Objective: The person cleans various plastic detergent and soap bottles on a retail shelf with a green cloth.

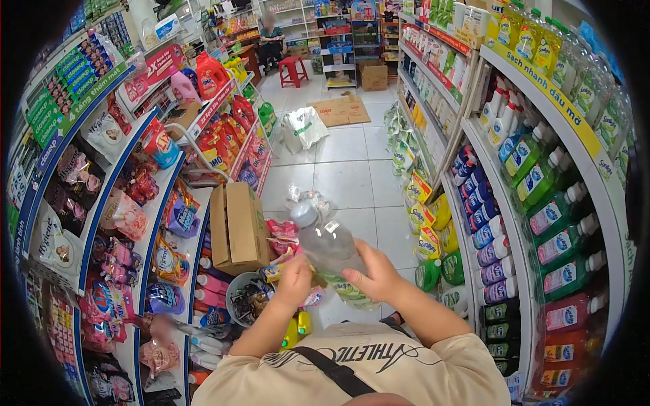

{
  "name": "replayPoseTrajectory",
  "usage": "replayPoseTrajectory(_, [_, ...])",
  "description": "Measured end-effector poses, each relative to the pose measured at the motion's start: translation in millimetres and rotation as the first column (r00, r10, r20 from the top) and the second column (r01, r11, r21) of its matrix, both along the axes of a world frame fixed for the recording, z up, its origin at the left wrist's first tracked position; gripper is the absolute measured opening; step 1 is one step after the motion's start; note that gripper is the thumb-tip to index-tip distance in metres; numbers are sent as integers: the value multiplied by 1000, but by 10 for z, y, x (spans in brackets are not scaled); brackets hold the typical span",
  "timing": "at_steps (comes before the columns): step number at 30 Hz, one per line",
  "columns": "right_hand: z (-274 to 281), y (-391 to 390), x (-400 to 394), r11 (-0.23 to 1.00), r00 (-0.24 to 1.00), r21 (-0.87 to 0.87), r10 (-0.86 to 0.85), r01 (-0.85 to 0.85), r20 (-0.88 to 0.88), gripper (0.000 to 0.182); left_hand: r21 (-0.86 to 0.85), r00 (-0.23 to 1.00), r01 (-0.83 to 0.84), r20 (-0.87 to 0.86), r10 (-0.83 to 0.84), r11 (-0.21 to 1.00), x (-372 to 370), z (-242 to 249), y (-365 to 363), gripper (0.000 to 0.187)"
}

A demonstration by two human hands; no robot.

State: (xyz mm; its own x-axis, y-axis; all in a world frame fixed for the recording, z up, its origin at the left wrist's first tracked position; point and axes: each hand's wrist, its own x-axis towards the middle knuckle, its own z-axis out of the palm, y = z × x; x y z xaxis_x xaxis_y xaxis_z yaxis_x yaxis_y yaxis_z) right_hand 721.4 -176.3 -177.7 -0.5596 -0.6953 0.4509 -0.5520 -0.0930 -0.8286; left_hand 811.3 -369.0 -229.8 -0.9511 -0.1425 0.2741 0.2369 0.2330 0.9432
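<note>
A large clear plastic bottle (330,245) with a grey cap and a green label at its lower end is tilted in front of my chest, cap pointing away from me. My right hand (374,272) wraps around its right side, thumb lying across the front. At the bottle's left side, my left hand (295,279) is closed in a fist; what its fingers hold, if anything, I cannot make out. Pink packets (283,233) show on the floor just beyond the left hand. Beside the left forearm is a grey bin (233,301) filled with dark small items.
An open cardboard box (238,227) stands left of the bin. Yellow bottles (296,331) stand by my left forearm. Shelves of detergent pouches (125,213) and cleaner bottles (558,237) line both sides. A white bag (303,128) and flattened cardboard (343,110) lie ahead; a person (272,46) sits far back.
</note>
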Motion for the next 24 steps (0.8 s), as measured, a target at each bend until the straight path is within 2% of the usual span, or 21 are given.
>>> replayPoseTrajectory(2, [21, -7, -53, 998, 1000, -63, -26, 27, 9, 56, -42, 996, -4, -90, 0, 999, -50, 26, 220, 32])
replayPoseTrajectory(3, [-14, -7, -83, 994, 999, -94, -46, 47, 14, 56, 18, 997, 45, 66, -46, 999, -33, -213, 193, 31])
replayPoseTrajectory(4, [-37, -1, -90, 990, 997, -121, -68, 71, 28, 56, 61, 996, 47, 77, -51, 997, -42, -335, 219, 30])
replayPoseTrajectory(6, [59, -10, -73, 956, 971, -279, -18, 86, 237, 60, 165, 990, 65, 113, -84, 984, -65, -531, 389, 31])
replayPoseTrajectory(7, [76, 22, -26, 930, 945, -346, -5, 125, 327, 62, 151, 995, 56, 79, -68, 987, -33, -596, 434, 31])
replayPoseTrajectory(10, [-43, 177, -116, 934, 973, -319, -95, 159, 209, 67, 203, 967, 170, 156, -203, 964, -85, -376, 492, 30])
replayPoseTrajectory(12, [72, 299, -212, 970, 964, -154, -149, 186, 219, 70, 230, 926, 166, 298, -232, 959, -167, -191, 594, 31])
replayPoseTrajectory(13, [146, 374, -254, 978, 956, -75, -171, 194, 237, 72, 218, 924, 212, 274, -268, 953, -217, -185, 610, 31])
replayPoseTrajectory(15, [332, 606, -326, 915, 915, 114, -396, 388, 69, 72, 184, 914, 273, 257, -314, 944, -291, -174, 615, 32])
replayPoseTrajectory(16, [395, 712, -335, 857, 875, 196, -485, 477, -11, 72, 233, 925, 263, 216, -314, 936, -329, -133, 624, 31])
replayPoseTrajectory(19, [598, 1181, -590, 738, 737, 26, -671, 675, -84, 70, 373, 940, 212, 174, -292, 904, -370, -106, 622, 30])
replayPoseTrajectory(20, [748, 1320, -613, 698, 703, -104, -711, 709, 23, 65, 356, 947, 196, 173, -271, 914, -387, -99, 590, 30])
replayPoseTrajectory(21, [850, 1496, -704, 599, 626, -250, -779, 761, 39, 63, 339, 953, 181, 170, -250, 923, -412, -81, 555, 30])
replayPoseTrajectory(22, [1056, 1691, -721, 537, 546, -361, -833, 763, -87, 60, 322, 960, 167, 164, -228, 932, -449, -82, 516, 29])
replayPoseTrajectory(23, [1228, 1908, -776, 470, 470, -463, -874, 752, -124, 57, 354, 965, 155, 144, -217, 922, -487, -147, 463, 29])
replayPoseTrajectory(24, [1434, 2102, -799, 311, 233, -564, -950, 765, -207, 54, 356, 974, 123, 135, -182, 926, -523, -185, 414, 29])
